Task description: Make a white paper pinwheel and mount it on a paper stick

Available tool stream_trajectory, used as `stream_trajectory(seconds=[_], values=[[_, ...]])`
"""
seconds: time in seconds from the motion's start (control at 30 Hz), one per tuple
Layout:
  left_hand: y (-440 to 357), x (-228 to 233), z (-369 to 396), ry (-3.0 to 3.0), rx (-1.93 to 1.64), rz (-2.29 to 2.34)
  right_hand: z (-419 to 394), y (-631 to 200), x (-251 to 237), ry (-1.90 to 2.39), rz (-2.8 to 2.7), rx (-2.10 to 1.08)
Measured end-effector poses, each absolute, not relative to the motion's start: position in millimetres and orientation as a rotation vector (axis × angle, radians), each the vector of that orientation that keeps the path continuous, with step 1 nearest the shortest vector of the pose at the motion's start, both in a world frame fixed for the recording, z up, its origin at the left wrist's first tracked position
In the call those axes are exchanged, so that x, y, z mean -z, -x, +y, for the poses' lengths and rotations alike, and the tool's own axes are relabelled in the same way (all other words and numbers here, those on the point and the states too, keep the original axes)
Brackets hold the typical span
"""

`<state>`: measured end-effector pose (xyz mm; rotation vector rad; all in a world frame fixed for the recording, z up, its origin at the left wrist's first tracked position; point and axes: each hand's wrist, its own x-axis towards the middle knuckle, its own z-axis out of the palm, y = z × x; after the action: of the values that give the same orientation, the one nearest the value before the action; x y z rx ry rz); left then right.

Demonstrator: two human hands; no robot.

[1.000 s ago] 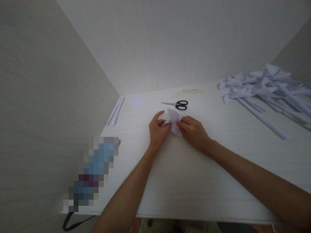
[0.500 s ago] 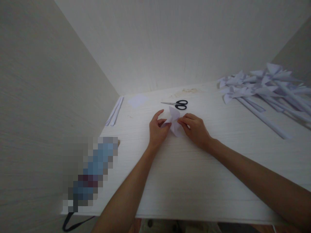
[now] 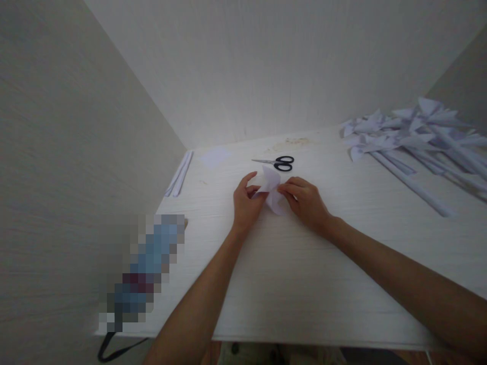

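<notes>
A small folded piece of white paper [image 3: 272, 188] with pointed flaps sits on the white table [image 3: 289, 263] near its middle. My left hand [image 3: 246, 203] pinches the paper's left side between thumb and fingers. My right hand [image 3: 305, 202] holds its right side, fingertips on the centre fold. Part of the paper is hidden under my fingers. Black-handled scissors [image 3: 277, 162] lie shut just beyond the paper.
A heap of white paper pinwheels on rolled paper sticks [image 3: 414, 142] fills the table's far right. Two rolled paper sticks [image 3: 180, 174] lie along the left wall. A small flat paper square [image 3: 216, 156] rests at the back. A blurred blue object [image 3: 142, 271] sits at the front left edge.
My right hand has shifted slightly up and to the right along the paper, and the paper's flaps have turned a little. My left hand has stayed in place.
</notes>
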<state>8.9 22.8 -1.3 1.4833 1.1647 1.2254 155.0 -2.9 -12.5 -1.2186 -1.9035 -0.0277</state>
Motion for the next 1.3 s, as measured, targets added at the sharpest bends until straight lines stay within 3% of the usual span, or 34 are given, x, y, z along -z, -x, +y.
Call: stream_trajectory(seconds=[1.3], values=[[-8.5,-1.1,20.4,-1.459,-1.187,1.131,-3.6,-160.6,11.6,1.165,-2.085,0.156]])
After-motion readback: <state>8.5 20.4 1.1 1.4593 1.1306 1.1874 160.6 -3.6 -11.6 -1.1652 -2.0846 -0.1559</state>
